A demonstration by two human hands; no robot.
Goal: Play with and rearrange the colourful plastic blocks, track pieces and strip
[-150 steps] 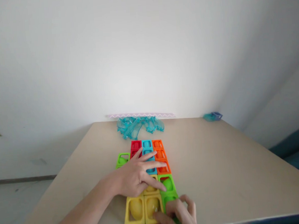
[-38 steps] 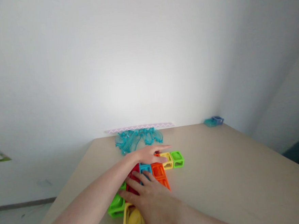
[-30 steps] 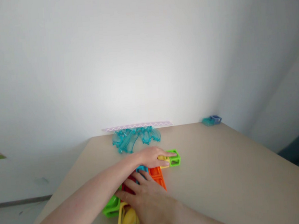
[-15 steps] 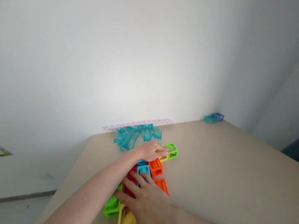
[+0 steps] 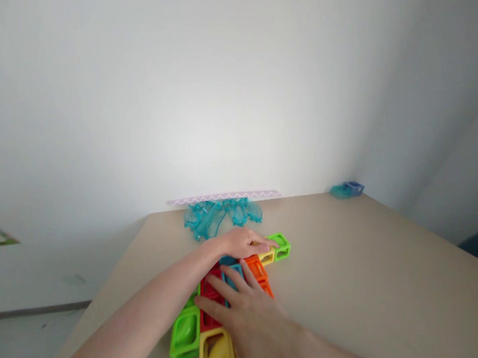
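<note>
My left hand (image 5: 243, 242) rests over the far end of a cluster of hollow plastic blocks. Its index finger stretches onto a green block (image 5: 282, 245), and its thumb lies over the yellow block (image 5: 268, 256) beside it. Spread wide, my right hand (image 5: 252, 314) presses on the nearer blocks. Under and around its fingers are red blocks (image 5: 211, 318), blue blocks (image 5: 233, 276) and orange blocks (image 5: 254, 265). A larger yellow block (image 5: 216, 355) and green block (image 5: 185, 333) sit at the near left. My hands and left forearm hide parts of the cluster.
Translucent teal plastic pieces (image 5: 221, 215) lie at the table's back edge, before a pink zigzag strip (image 5: 224, 197) along the wall. A purple-blue block (image 5: 354, 188) and a teal piece (image 5: 340, 192) sit in the far right corner of the beige table (image 5: 352, 280).
The nearer orange block has closed up against the farther one, beside the blue blocks. My right hand has shifted slightly forward and right. My left hand stays over the far blocks.
</note>
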